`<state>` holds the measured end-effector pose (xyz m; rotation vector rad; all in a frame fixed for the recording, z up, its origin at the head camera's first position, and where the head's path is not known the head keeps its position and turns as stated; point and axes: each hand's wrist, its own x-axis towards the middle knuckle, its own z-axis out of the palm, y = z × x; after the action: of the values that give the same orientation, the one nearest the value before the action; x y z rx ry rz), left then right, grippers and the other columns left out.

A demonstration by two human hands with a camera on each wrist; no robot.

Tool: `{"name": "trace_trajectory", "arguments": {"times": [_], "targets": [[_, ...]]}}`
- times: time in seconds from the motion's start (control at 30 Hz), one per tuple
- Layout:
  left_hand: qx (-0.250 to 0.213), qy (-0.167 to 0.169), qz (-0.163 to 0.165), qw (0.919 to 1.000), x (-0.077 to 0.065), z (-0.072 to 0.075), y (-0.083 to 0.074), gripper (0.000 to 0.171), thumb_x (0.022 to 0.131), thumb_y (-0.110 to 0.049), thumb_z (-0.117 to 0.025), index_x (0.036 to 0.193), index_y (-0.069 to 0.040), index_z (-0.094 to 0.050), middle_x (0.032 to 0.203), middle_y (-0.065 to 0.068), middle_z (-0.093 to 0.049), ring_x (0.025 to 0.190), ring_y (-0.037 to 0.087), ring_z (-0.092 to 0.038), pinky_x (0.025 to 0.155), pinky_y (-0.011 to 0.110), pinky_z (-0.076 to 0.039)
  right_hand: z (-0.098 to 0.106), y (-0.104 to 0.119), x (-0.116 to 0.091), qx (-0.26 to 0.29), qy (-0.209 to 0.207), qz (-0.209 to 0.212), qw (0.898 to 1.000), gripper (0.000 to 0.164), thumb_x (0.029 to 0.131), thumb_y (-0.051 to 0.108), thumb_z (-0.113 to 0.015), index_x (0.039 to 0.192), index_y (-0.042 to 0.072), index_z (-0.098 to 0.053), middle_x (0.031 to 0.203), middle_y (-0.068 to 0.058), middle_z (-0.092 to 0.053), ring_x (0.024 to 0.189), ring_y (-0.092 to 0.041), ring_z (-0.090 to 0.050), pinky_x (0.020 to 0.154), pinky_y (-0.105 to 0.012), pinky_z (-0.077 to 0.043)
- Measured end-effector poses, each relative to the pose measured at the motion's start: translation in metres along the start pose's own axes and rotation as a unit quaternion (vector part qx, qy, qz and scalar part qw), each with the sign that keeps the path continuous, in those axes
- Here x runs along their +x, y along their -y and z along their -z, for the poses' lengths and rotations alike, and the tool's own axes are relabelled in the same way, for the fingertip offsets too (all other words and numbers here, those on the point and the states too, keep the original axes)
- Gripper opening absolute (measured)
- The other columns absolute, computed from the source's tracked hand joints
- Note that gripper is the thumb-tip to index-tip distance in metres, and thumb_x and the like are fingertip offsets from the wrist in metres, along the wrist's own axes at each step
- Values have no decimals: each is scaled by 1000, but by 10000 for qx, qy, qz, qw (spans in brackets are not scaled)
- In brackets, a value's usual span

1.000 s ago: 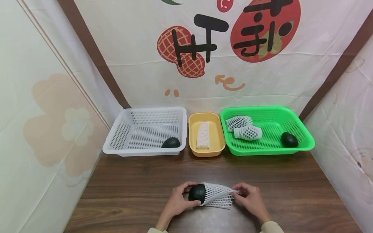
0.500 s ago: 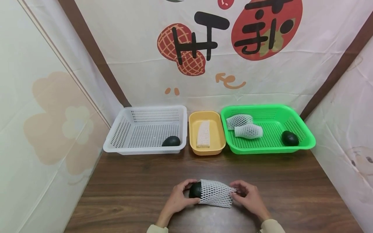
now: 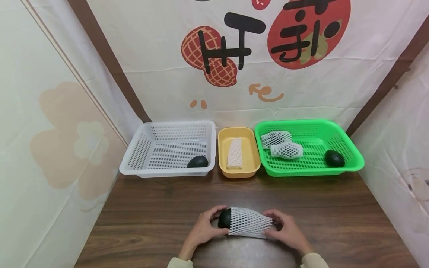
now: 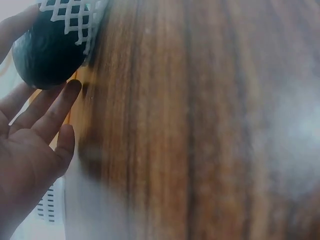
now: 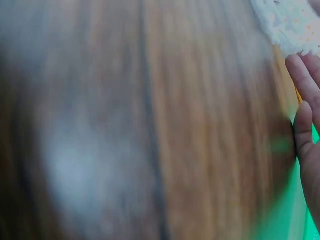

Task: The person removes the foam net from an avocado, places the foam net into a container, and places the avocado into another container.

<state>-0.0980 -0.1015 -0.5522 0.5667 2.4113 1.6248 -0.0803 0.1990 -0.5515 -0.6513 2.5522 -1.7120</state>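
A dark green avocado [image 3: 224, 218] lies on its side at the front of the table, its right part inside a white foam net sleeve [image 3: 249, 222]. My left hand [image 3: 205, 227] holds its bare left end, thumb in front and fingers behind. The left wrist view shows the avocado [image 4: 47, 52] against the fingers, with the net's edge over it. At the sleeve's right end, my right hand [image 3: 287, 229] grips the net with thumb in front and fingers behind. Only part of that hand and the net's ragged end [image 5: 295, 30] show in the right wrist view.
A white basket [image 3: 167, 172] at the back left holds one avocado [image 3: 197, 162]. A yellow tray [image 3: 249, 173] in the middle holds flat net sleeves [image 3: 235, 153]. In the green basket [image 3: 308, 172] at right are two net-wrapped pieces [image 3: 286, 150] and a bare avocado [image 3: 334, 159].
The sleeve's opening has spread and moved slightly left over the avocado, covering more of it. My right hand's fingers have shifted from pinching one corner to spanning the sleeve's right end.
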Motion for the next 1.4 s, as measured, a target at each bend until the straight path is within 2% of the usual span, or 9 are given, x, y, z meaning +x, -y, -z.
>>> {"name": "trace_trajectory", "arguments": {"times": [0.07, 0.2, 0.37, 0.53, 0.7, 0.97, 1.1, 1.23, 1.4], "targets": [[26, -20, -83, 10000, 0, 0, -1, 63, 67, -28, -78, 122, -11, -52, 115, -3, -55, 100, 12, -53, 83, 36, -43, -2, -8, -1, -105, -133, -36, 9999, 37, 68, 17, -78, 100, 13, -60, 91, 3, -62, 80, -14, -59, 71, -33, -48], [-84, -53, -113, 9999, 0, 2, -17, 57, 68, -18, -78, 118, -6, -54, 109, 3, -59, 94, 18, -56, 77, 41, -44, -6, -23, -1, -200, -373, -64, 9991, 26, 70, 21, -76, 91, 19, -62, 83, 8, -62, 74, -11, -60, 65, -29, -49], [-245, -21, 71, 9997, 0, 4, -32, 56, 66, -14, -78, 116, -3, -55, 104, 8, -60, 88, 26, -55, 73, 41, -45, -7, -27, 0, -71, -498, -82, 9987, 19, 70, 21, -76, 85, 19, -63, 78, 7, -63, 68, -11, -61, 59, -26, -49], [-406, -11, 156, 9991, 4, -2, -18, 56, 66, -18, -79, 115, -8, -55, 104, 4, -60, 88, 24, -55, 74, 37, -46, -7, -25, 1, 5, -540, -98, 9985, 18, 70, 18, -76, 83, 17, -63, 76, 6, -64, 65, -12, -61, 56, -26, -49], [-200, -88, 194, 9996, 6, -6, -1, 56, 64, -32, -79, 114, -18, -56, 103, -4, -59, 88, 14, -55, 73, 29, -46, -5, -26, 0, 54, -543, -154, 9984, 17, 70, 18, -75, 83, 17, -63, 75, 6, -63, 65, -12, -61, 56, -27, -50], [-278, -244, 348, 9987, 2, -1, 0, 55, 65, -29, -79, 114, -20, -56, 107, -3, -57, 93, 13, -55, 75, 29, -46, -1, -28, 0, 97, -694, -244, 9972, 17, 70, 14, -75, 83, 15, -63, 75, 4, -64, 65, -13, -61, 56, -27, -50], [-290, -399, 376, 9981, -1, 8, -13, 54, 65, -25, -80, 113, -15, -57, 105, 1, -58, 92, 16, -56, 75, 30, -47, 2, -17, 1, 250, -876, -216, 9956, 19, 69, 2, -74, 82, 11, -63, 75, 0, -64, 65, -14, -61, 54, -27, -50], [-312, -623, 413, 9967, -4, 22, -33, 54, 65, -21, -80, 113, -9, -56, 105, 6, -58, 92, 21, -56, 76, 37, -47, 5, -1, 4, 639, -1036, -19, 9926, 20, 68, -7, -72, 81, 3, -61, 73, -11, -63, 64, -16, -62, 52, -28, -50], [-64, -1278, 234, 9915, -3, 40, -47, 55, 65, -19, -80, 113, -8, -56, 107, 6, -57, 94, 20, -55, 76, 36, -47, 6, 6, 11, 997, -1243, -93, 9872, 17, 71, -8, -69, 83, -4, -58, 76, -19, -63, 68, -22, -63, 56, -26, -50]]}}
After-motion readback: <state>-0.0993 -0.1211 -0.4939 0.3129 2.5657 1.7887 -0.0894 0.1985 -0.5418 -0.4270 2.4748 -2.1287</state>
